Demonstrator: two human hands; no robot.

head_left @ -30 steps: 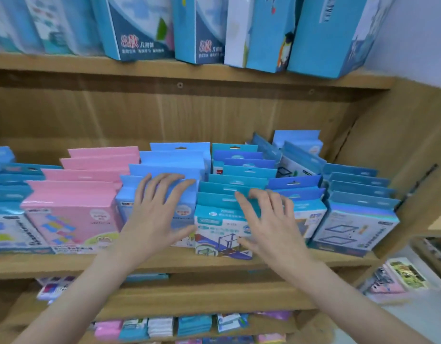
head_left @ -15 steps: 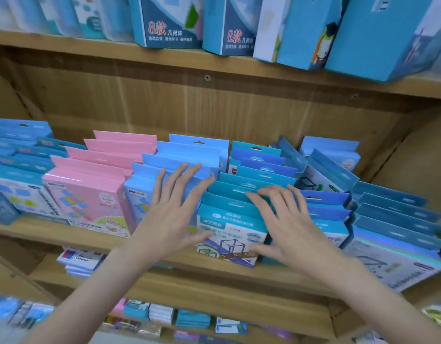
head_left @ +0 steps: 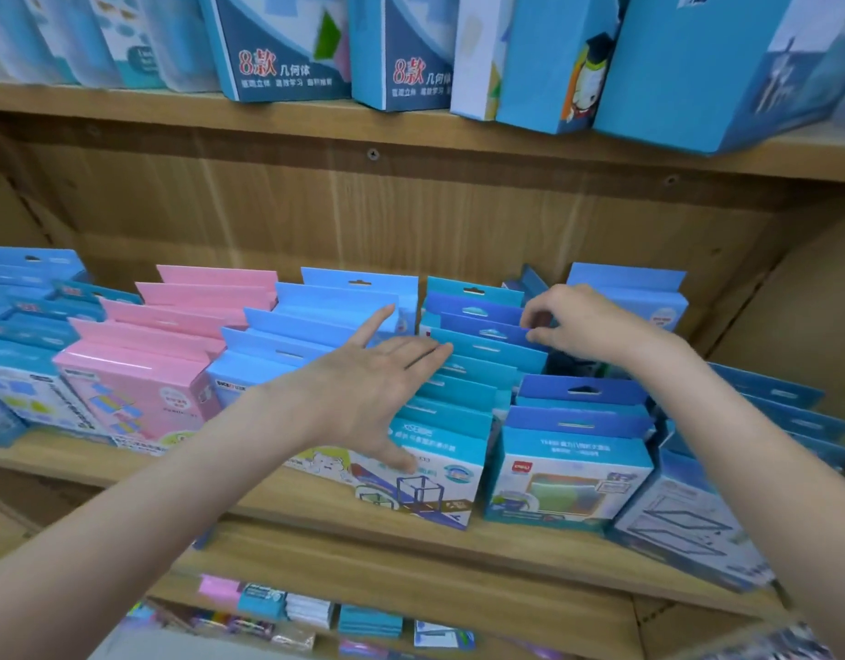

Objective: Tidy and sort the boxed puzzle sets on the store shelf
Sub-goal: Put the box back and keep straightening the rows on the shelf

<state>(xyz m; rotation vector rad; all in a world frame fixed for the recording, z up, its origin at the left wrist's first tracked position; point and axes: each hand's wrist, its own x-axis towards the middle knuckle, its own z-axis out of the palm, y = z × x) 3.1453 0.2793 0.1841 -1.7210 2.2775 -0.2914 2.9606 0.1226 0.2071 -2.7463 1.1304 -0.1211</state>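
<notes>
Wooden shelving (head_left: 411,531) fills the view, its middle board carrying the boxed puzzle sets in front-to-back rows that lean backward so each hang-tab header shows above the one in front: a pink row (head_left: 139,373), a light blue row (head_left: 316,316), a teal row (head_left: 463,402) and a darker blue row (head_left: 577,421), with larger blue cartons (head_left: 554,59) standing on the board above. The left hand (head_left: 363,388) lies flat and spread, fingers apart, across the headers where the light blue and teal rows meet, seemingly to steady the front boxes. The right hand (head_left: 582,326) reaches further back, its fingers curled and drawn together on the top edge of a dark blue header (head_left: 487,321) at the rear of the teal row, probably picking out a stray; whether it is truly pinched I cannot tell
</notes>
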